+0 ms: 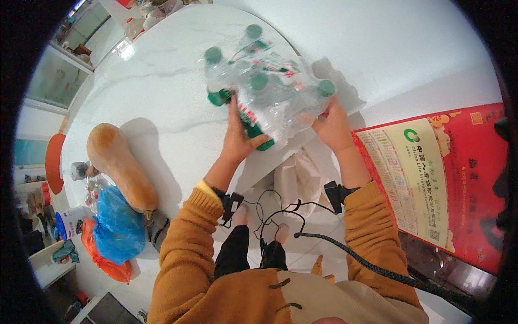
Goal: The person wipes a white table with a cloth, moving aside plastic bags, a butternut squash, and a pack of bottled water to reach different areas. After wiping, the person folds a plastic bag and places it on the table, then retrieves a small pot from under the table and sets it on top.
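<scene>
A shrink-wrapped pack of clear plastic bottles (279,95) with green caps is tilted over the edge of the white marble-patterned table (174,97). My left hand (238,139) grips its near left side, by a green and red label. On the right side, my right hand (334,127) holds the pack just below a green cap. Slight blur covers the bottles, and the wrap hides where each one ends. I cannot tell whether the pack's underside touches the tabletop.
A butternut squash (123,168) lies at the table's left, beside a blue plastic bag (119,227) and a red plastic bag (109,267). A red wall calendar (421,182) hangs at right. Black cables (299,234) run between my wrists, above a whitish sack (299,182) on the floor.
</scene>
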A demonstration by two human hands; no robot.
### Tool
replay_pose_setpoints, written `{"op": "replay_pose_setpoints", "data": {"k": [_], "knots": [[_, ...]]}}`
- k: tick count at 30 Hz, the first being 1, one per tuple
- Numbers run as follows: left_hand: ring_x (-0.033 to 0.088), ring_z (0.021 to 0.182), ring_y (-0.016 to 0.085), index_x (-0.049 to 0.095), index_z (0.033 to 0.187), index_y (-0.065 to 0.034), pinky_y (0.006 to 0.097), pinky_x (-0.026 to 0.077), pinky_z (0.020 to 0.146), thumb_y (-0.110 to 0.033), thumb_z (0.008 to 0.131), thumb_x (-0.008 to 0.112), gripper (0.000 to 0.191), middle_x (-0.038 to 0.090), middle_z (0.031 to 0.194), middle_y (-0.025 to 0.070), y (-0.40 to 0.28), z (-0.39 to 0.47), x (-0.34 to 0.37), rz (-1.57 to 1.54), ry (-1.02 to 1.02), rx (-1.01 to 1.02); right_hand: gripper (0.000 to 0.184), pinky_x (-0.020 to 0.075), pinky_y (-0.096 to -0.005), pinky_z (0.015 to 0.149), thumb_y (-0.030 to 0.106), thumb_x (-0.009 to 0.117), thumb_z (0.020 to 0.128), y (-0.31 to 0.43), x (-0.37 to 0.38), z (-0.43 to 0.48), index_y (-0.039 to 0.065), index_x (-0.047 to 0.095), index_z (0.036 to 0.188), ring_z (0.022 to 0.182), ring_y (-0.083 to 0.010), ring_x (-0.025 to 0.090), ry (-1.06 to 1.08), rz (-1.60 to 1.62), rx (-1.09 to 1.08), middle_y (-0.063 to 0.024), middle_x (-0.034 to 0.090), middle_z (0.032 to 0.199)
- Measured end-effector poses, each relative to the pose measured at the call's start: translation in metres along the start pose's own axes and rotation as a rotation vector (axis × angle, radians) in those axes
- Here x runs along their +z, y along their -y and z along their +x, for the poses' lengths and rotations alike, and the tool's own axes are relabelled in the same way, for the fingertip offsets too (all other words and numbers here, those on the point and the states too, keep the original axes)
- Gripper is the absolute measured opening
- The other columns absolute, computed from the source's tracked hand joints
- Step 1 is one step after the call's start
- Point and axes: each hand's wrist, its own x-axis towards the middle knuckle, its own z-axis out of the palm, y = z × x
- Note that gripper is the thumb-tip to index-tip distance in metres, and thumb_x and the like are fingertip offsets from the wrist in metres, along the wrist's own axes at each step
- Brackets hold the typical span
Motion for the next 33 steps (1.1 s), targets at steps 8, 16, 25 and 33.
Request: {"op": "replay_pose_setpoints", "data": {"k": [8, 16, 25, 33], "knots": [[0.017, 0.147, 0.05, 0.006, 0.158, -0.0048, 0.046, 0.029, 0.117, -0.032, 0.052, 0.096, 0.142, 0.015, 0.157, 0.0361, -0.009, 0.066, 0.056, 0.128, 0.037, 0.114, 0.08, 0.046, -0.0362, 0.103, 0.011, 0.08, 0.081, -0.023, -0.037, 0.019, 0.002, 0.032, 0.144, 0.125, -0.0243, 0.056, -0.141, 0.265, 0.129, -0.0155, 0.053, 0.139], [0.018, 0.148, 0.047, 0.007, 0.159, -0.0081, 0.0468, 0.028, 0.118, -0.04, 0.055, 0.095, 0.14, 0.018, 0.158, 0.0309, -0.012, 0.071, 0.063, 0.147, 0.068, 0.092, 0.089, 0.0425, -0.0369, 0.107, 0.002, 0.075, 0.083, -0.049, -0.039, 0.012, 0.003, 0.02, 0.153, 0.132, -0.0267, 0.049, -0.203, 0.259, 0.184, -0.0184, 0.044, 0.147], [0.021, 0.148, 0.043, 0.022, 0.157, -0.0151, 0.0502, 0.026, 0.119, -0.021, 0.074, 0.085, 0.104, 0.02, 0.16, 0.0257, -0.037, -0.041, -0.041, 0.63, -0.193, -0.093, 0.059, 0.0292, -0.0405, 0.116, 0.001, 0.049, 0.094, -0.114, 0.012, -0.034, 0.0, 0.033, 0.151, 0.137, -0.0317, 0.043, -0.399, 0.42, 0.223, -0.0205, 0.04, 0.151], [0.025, 0.145, 0.043, 0.018, 0.155, -0.0037, 0.0461, 0.024, 0.119, -0.022, 0.071, 0.084, 0.109, 0.024, 0.157, 0.0268, -0.048, -0.126, -0.23, 1.254, -0.648, -0.333, 0.05, 0.0372, -0.0407, 0.11, 0.013, 0.045, 0.099, -0.184, 0.1, -0.046, 0.0, 0.039, 0.146, 0.131, -0.0371, 0.048, -0.568, 0.077, 0.428, -0.0233, 0.049, 0.143]]}}
